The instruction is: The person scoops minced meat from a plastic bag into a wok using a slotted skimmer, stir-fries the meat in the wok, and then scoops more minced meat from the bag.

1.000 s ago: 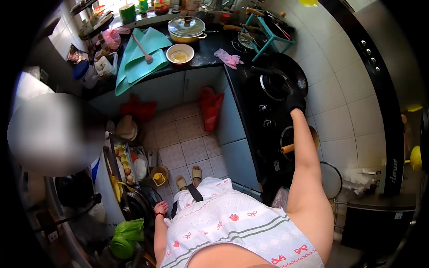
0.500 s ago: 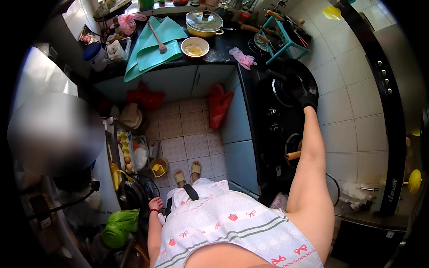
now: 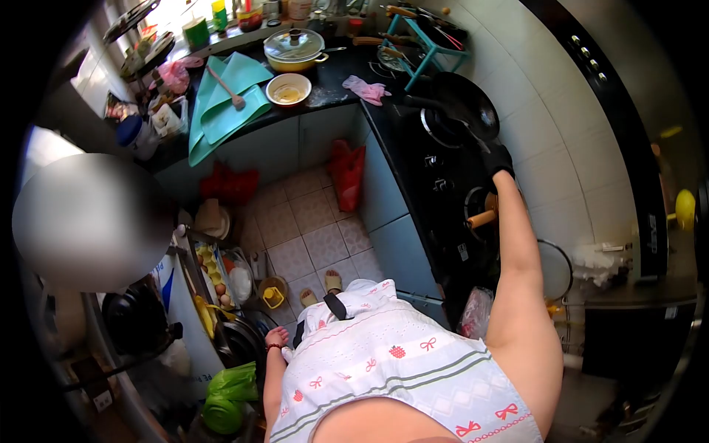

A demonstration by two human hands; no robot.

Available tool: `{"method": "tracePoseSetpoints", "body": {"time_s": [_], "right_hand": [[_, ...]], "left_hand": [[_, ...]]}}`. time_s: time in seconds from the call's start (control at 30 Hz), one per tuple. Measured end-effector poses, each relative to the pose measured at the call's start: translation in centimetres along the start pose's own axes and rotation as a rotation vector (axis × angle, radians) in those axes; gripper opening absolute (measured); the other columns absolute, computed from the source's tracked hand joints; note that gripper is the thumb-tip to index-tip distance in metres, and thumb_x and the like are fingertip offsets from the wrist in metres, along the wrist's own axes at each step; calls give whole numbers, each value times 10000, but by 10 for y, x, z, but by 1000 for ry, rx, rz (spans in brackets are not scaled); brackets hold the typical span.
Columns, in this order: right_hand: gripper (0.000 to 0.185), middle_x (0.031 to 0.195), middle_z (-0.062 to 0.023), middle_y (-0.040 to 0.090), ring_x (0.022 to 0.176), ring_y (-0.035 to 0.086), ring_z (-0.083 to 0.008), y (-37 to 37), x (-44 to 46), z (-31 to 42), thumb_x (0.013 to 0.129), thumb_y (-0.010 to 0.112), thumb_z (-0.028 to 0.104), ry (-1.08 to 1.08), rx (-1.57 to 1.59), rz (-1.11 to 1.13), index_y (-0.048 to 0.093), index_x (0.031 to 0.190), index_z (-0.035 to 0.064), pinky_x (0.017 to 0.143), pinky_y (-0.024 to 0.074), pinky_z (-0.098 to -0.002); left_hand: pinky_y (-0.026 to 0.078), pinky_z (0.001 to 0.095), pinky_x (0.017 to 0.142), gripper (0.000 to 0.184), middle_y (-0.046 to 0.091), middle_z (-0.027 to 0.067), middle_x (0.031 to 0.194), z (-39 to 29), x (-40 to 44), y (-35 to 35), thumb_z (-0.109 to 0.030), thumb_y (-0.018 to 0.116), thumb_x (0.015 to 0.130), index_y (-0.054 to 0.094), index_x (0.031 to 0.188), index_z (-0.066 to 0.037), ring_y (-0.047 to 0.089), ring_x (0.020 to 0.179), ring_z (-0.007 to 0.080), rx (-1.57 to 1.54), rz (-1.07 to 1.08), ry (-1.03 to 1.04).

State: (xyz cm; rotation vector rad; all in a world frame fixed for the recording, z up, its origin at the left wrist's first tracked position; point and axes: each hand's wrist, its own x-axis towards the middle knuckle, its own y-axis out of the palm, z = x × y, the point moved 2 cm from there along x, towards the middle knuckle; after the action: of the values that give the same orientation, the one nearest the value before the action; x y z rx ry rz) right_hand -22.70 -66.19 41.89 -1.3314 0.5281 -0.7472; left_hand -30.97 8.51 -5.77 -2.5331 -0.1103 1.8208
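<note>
My right hand (image 3: pixel 496 159), in a black glove, is stretched out over the stove at the near rim of a black wok (image 3: pixel 484 111). It is closed on a long thin tool (image 3: pixel 473 133) that looks like a spatula and reaches toward the wok; its end is hard to make out. The wok tilts toward the tiled wall, and its dark handle (image 3: pixel 422 102) points left. My bare left hand (image 3: pixel 277 337), with a red bracelet at the wrist, hangs low beside my apron (image 3: pixel 369 343). Its fingers are loosely curled, with nothing visible in them, close to dark round pans (image 3: pixel 240 336).
A lidded yellow pot (image 3: pixel 295 50), a white bowl (image 3: pixel 289 90), teal mats (image 3: pixel 229 103) with a wooden spoon and a pink cloth (image 3: pixel 367 89) lie on the back counter. A wooden-handled pan (image 3: pixel 481 219) is on the near burner. The range hood (image 3: pixel 598 81) overhangs at right.
My view has turned and shifted, so the counter appears further left. My right hand has drawn back from inside the wok to its near rim, and the wok looks more tilted.
</note>
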Motion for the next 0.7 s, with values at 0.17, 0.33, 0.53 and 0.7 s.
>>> {"method": "tracePoseSetpoints", "body": {"time_s": [0.17, 0.33, 0.53, 0.7], "right_hand": [[299, 993, -202, 614, 968, 562, -383, 50, 6, -16, 767, 568, 298, -272, 247, -231, 647, 951, 76, 800, 449, -460], [326, 936, -189, 610, 868, 569, -337, 83, 23, -10, 726, 620, 219, 24, 364, -238, 595, 1005, 52, 746, 459, -436], [336, 812, -152, 614, 739, 582, -257, 94, -50, 39, 719, 655, 137, 110, 998, -594, 556, 1020, 24, 659, 474, -404], [476, 1125, -219, 482, 986, 531, -368, 132, -242, 83, 807, 599, 204, 83, 918, -61, 421, 1217, 39, 840, 450, -413]], "left_hand": [[504, 369, 554, 266, 652, 146, 920, -12, -2, -4, -45, 411, 866, 575, 1072, -10, 637, 718, 244, 210, 47, 87], [514, 357, 582, 259, 657, 163, 885, -36, -7, -9, -112, 461, 879, 584, 1072, 10, 641, 733, 251, 377, 97, 118], [518, 335, 598, 276, 662, 176, 831, -86, 17, -8, -185, 530, 885, 601, 1042, 29, 643, 729, 248, 766, 270, 194], [469, 283, 519, 246, 660, 140, 734, -120, 39, 45, -234, 621, 842, 636, 851, 11, 606, 595, 178, 1416, 274, 313]]}}
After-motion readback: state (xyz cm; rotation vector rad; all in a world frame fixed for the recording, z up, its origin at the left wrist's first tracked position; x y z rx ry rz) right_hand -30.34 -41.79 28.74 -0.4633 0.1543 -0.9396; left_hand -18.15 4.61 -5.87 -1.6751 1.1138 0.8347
